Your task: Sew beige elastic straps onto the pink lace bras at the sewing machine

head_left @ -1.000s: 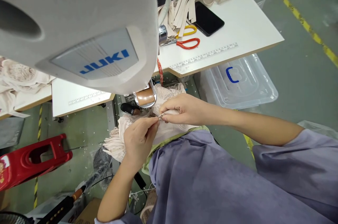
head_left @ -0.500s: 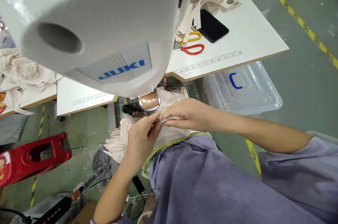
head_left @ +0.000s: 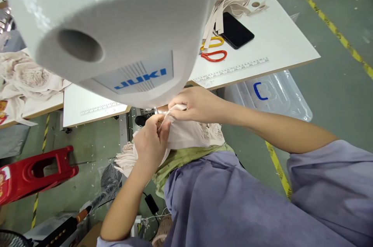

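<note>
Pale pink lace fabric (head_left: 186, 134) hangs between my hands and spreads over the lap below the sewing machine head (head_left: 125, 37). My left hand (head_left: 152, 138) pinches the fabric's edge at the left, thumb against fingers. Just up and to the right, my right hand (head_left: 196, 105) grips the same raised edge, close under the machine head. The machine's lower working parts are mostly hidden behind the head and my hands. A bunch of ruffled fabric (head_left: 126, 158) hangs at the left of the lap.
On the white table (head_left: 279, 41) are a black phone (head_left: 237, 30), scissors (head_left: 214, 56) and fabric strips (head_left: 233, 0). More fabric (head_left: 32, 76) lies at the left. A clear plastic box (head_left: 274, 95), a red stool (head_left: 37, 173) and a fan (head_left: 13, 239) stand lower down.
My right hand has risen toward the machine head, lifting the fabric edge. My left hand has shifted slightly left and up. The lace part now hangs to the right over the lap.
</note>
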`<state>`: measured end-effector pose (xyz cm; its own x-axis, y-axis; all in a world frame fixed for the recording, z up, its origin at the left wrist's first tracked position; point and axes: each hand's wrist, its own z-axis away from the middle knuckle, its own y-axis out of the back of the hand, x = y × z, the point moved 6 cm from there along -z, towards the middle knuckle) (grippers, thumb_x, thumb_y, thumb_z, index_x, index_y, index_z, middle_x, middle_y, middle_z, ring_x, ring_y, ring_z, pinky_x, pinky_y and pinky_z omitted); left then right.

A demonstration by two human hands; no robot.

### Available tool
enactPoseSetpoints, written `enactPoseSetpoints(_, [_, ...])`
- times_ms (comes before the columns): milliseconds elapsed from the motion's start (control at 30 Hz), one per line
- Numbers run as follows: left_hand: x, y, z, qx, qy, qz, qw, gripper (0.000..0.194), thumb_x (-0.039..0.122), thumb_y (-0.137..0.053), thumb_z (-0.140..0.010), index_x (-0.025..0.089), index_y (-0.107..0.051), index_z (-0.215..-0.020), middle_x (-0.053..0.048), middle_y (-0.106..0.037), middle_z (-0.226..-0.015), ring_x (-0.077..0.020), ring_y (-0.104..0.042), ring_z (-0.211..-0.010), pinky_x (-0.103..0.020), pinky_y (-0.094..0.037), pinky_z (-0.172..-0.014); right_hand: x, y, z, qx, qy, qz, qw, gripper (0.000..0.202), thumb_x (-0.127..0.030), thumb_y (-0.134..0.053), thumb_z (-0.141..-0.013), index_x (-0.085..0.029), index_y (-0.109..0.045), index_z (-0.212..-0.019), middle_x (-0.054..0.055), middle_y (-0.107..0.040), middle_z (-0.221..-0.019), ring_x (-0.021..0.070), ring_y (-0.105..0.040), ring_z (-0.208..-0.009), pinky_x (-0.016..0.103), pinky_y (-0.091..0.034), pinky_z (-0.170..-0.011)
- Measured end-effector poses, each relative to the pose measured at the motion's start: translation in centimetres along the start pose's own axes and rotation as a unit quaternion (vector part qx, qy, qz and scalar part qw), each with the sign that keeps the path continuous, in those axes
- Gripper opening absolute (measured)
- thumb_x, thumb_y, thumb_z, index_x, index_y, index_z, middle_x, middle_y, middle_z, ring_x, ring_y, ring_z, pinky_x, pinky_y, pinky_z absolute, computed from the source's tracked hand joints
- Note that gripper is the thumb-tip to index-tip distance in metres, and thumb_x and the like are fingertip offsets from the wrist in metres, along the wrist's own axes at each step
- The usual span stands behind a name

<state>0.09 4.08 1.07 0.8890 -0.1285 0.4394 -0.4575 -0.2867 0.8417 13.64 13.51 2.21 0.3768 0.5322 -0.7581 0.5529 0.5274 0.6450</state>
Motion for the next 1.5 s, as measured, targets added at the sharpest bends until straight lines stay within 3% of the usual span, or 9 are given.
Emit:
enactPoseSetpoints(167, [-1.0,-0.1,0.2,0.062,-0.238,-0.081,0.966,0.037,0.008,-0.052,-0.096,0.025,-0.064,-0.126,0.001,-0.064,-0.073,-0.0119,-0.054,-0.06,-0.026,-0.033,-0.06,0.0,0.2,-1.7,-0.027,-0.02,0.077,0.996,0.028,-0.022,-0.053,-0.081,-0.017,-0.046,-0.055,-0.003,-0.042,-0.053,0.0094,-0.028,-0.052,0.031,-0.018,-0.057])
enactPoseSetpoints(267, [-1.3,-0.4,0.3,0.071,-0.291,-0.135,0.944,0.043,0.005,-0.051,-0.093,0.021,-0.06,-0.132,0.0,-0.064,-0.073,-0.013,-0.051,-0.06,-0.028,-0.033,-0.06,-0.2,0.1,-1.6,-0.034,-0.019,0.104,0.994,0.027,-0.02,-0.054,-0.08,-0.018,-0.046,-0.055,-0.003,-0.039,-0.052,0.01,-0.028,-0.053,0.031,-0.018,-0.056])
enactPoseSetpoints(367, [-0.7,-0.4,0.0,0.049,-0.275,-0.188,0.942,0.038,0.007,-0.051,-0.093,0.019,-0.062,-0.128,0.002,-0.056,-0.063,-0.0145,-0.046,-0.056,-0.03,-0.027,-0.054,0.0,-0.2,-1.0,-0.009,-0.008,0.123,0.992,0.021,-0.02,-0.055,-0.086,-0.018,-0.061,-0.067,0.0,-0.053,-0.062,0.0125,-0.041,-0.058,0.03,-0.025,-0.058])
enactPoseSetpoints(533, [0.5,-0.2,-0.7,-0.023,-0.178,-0.221,0.959,0.03,0.015,-0.047,-0.096,0.02,-0.068,-0.117,0.001,-0.052,-0.059,-0.015,-0.045,-0.053,-0.033,-0.017,-0.049,-0.3,-0.8,2.0,0.219,0.122,0.203,0.946,0.017,-0.027,-0.061,-0.094,-0.022,-0.073,-0.105,0.011,-0.063,-0.112,0.026,-0.056,-0.108,0.041,-0.042,-0.093])
enactPoseSetpoints(667, [-0.7,-0.1,-1.1,-0.043,-0.193,-0.186,0.962,0.033,0.015,-0.044,-0.098,0.023,-0.067,-0.121,0.002,-0.051,-0.06,-0.0128,-0.046,-0.054,-0.031,-0.02,-0.049,-0.2,-1.4,3.1,0.309,0.137,0.219,0.915,0.016,-0.02,-0.065,-0.089,-0.027,-0.075,-0.099,0.006,-0.062,-0.1,0.0216,-0.057,-0.1,0.04,-0.044,-0.095])
enactPoseSetpoints(867, [-2.1,-0.3,-1.8,-0.043,-0.324,-0.188,0.926,0.041,0.007,-0.044,-0.093,0.026,-0.067,-0.121,0.003,-0.047,-0.057,-0.0128,-0.044,-0.054,-0.031,-0.019,-0.05,0.7,-2.0,3.1,0.279,0.102,0.127,0.946,0.018,-0.018,-0.059,-0.093,-0.023,-0.072,-0.104,0.003,-0.064,-0.089,0.0151,-0.061,-0.081,0.029,-0.051,-0.073])
enactPoseSetpoints(1067, [-0.3,-0.5,-1.5,-0.046,-0.236,-0.206,0.949,0.034,0.013,-0.047,-0.094,0.024,-0.065,-0.121,0.002,-0.052,-0.058,-0.0135,-0.048,-0.053,-0.033,-0.016,-0.049,4.0,-4.0,4.1,0.227,-0.017,-0.089,0.97,0.047,-0.029,-0.062,-0.094,-0.025,-0.05,-0.139,0.009,-0.059,-0.123,0.0088,-0.059,-0.064,0.029,-0.057,-0.064])
enactPoseSetpoints(1267, [1.3,-1.0,-1.1,-0.033,-0.161,-0.263,0.951,0.032,0.01,-0.046,-0.095,0.018,-0.061,-0.122,0.002,-0.054,-0.058,-0.0137,-0.05,-0.052,-0.033,-0.019,-0.049,3.0,-1.0,2.2,0.217,0.027,0.001,0.976,0.025,-0.021,-0.059,-0.091,-0.024,-0.073,-0.111,0.008,-0.067,-0.113,0.0227,-0.066,-0.101,0.035,-0.057,-0.088])
enactPoseSetpoints(1500, [2.4,-0.8,-1.9,-0.025,-0.131,-0.29,0.948,0.025,0.011,-0.048,-0.094,0.018,-0.062,-0.114,0.002,-0.053,-0.057,-0.0144,-0.051,-0.051,-0.032,-0.021,-0.048,3.3,0.5,-0.7,0.142,0.02,-0.035,0.989,0.025,-0.016,-0.057,-0.082,-0.018,-0.075,-0.099,0.007,-0.07,-0.114,0.0224,-0.069,-0.102,0.032,-0.056,-0.089])
